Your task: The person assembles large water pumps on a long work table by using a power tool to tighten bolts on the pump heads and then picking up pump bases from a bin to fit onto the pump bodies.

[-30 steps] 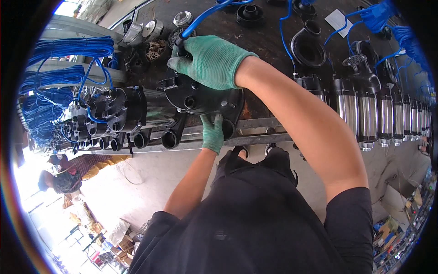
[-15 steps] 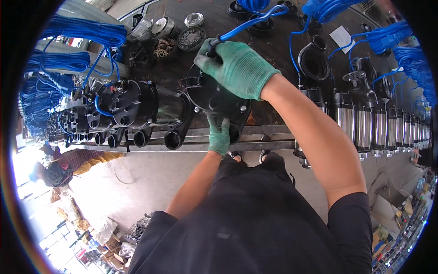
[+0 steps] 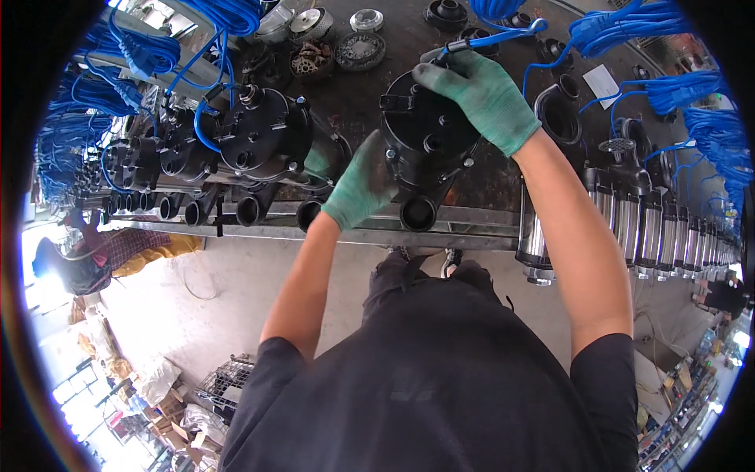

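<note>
In front of me a black submersible pump (image 3: 421, 153) stands at the table's near edge, its round outlet facing me. My left hand (image 3: 363, 185), in a green glove, is pressed along the pump's left side, its fingertips partly hidden. My right hand (image 3: 489, 98), gloved alike, curls over the pump's far upper side, around where a blue cable (image 3: 495, 39) comes out through a dark sleeve. The right fingertips are partly hidden, so their exact hold does not show.
A row of similar pumps (image 3: 263, 134) stands on the left. Silver-bodied pumps (image 3: 627, 216) line the right, near a black ring-shaped casing (image 3: 558, 114). Coils of blue cable (image 3: 625, 35) hang on both sides. Metal parts (image 3: 360, 51) lie at the back; a person (image 3: 79, 256) is far left.
The pump has shifted right and turned, so its outlet now shows fully. My left hand has moved from below the pump up to its left side; my right hand moved right with it.
</note>
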Motion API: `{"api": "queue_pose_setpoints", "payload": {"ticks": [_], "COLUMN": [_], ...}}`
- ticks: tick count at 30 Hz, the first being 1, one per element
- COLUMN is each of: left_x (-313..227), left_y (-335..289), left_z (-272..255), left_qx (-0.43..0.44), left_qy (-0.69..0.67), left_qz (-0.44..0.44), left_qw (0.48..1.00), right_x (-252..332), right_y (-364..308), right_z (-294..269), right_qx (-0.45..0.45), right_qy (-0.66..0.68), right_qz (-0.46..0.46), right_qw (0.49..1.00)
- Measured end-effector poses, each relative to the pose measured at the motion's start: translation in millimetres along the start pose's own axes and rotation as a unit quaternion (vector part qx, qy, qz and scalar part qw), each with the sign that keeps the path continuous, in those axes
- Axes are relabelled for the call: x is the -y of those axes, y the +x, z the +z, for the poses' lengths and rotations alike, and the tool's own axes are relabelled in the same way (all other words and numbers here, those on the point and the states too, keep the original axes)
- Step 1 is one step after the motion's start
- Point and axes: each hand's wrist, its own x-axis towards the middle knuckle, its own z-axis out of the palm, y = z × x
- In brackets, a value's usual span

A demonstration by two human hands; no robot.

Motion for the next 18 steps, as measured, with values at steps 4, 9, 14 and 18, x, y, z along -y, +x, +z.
{"api": "queue_pose_setpoints", "payload": {"ticks": [4,9,14,18], "left_x": [-23,-10,-8,-2], "left_y": [40,56,62,59], "left_z": [-15,-13,-12,-12], "left_qx": [0.119,0.162,0.143,0.136], "left_qy": [0.045,0.053,-0.067,-0.128], "left_qz": [-0.013,-0.029,-0.157,-0.179], "left_qw": [0.992,0.985,0.975,0.966], "right_x": [-13,-129,-199,-183], "right_y": [-29,-112,-132,-117], "right_z": [7,52,91,94], "right_qx": [-0.058,0.000,0.074,0.052], "right_qy": [0.294,0.233,-0.228,-0.358], "right_qz": [-0.009,0.075,-0.101,-0.177], "right_qw": [0.954,0.970,0.965,0.915]}}
